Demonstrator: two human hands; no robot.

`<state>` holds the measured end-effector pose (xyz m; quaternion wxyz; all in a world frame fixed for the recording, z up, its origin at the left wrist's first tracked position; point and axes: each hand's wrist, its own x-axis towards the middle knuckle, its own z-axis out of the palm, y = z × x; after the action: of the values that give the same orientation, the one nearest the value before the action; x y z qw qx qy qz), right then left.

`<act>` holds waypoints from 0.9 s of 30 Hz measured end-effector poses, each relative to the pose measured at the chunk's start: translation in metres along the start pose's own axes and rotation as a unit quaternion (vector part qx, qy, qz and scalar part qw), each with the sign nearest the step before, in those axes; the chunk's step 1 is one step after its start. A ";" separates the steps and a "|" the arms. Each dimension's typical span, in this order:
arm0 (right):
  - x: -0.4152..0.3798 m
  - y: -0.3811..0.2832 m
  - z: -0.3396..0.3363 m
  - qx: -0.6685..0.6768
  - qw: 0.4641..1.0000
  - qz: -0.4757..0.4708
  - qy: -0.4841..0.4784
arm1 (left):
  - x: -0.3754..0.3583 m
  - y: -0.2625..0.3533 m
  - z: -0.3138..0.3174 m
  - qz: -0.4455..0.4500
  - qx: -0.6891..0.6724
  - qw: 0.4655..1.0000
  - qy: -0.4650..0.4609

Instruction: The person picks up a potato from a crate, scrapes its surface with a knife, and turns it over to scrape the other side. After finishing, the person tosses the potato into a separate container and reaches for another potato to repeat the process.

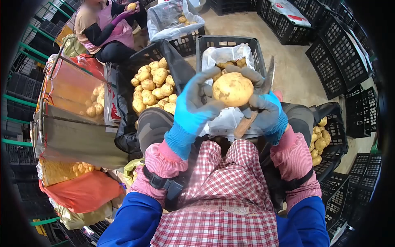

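Observation:
A large yellow potato with brown marks is held up in front of me. My left hand, in a blue and grey glove, is closed around its left side. My right hand, gloved alike, grips a knife with a wooden handle; the blade points up and away. Fingers of this hand also reach the potato's right side. Below both hands stands a black crate lined with whitish plastic, with some dark, dirty potatoes inside. Part of this crate is hidden behind my hands.
Left of my knee is a crate of potatoes; another potato crate stands at my right. A seated person holds a potato beside a lined crate. Mesh sacks fill the left, and stacked black crates line the right.

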<state>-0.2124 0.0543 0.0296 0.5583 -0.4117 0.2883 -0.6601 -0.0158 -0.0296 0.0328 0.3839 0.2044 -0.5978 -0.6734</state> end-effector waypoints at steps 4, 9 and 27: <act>-0.011 -0.002 -0.003 0.019 0.997 0.056 0.047 | -0.003 0.000 0.015 0.103 0.132 0.986 0.019; -0.020 -0.018 0.001 0.003 0.995 0.055 0.078 | 0.000 -0.005 0.028 0.223 0.189 0.957 -0.003; -0.172 -0.148 -0.143 -0.377 0.792 -0.101 0.471 | 0.091 -0.196 -0.012 -0.344 0.329 0.866 -0.153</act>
<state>-0.4034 0.2422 0.0453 0.0846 -0.2546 0.6979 -0.6641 -0.1168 -0.1080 -0.1413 -0.0581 0.4056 -0.7276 -0.5502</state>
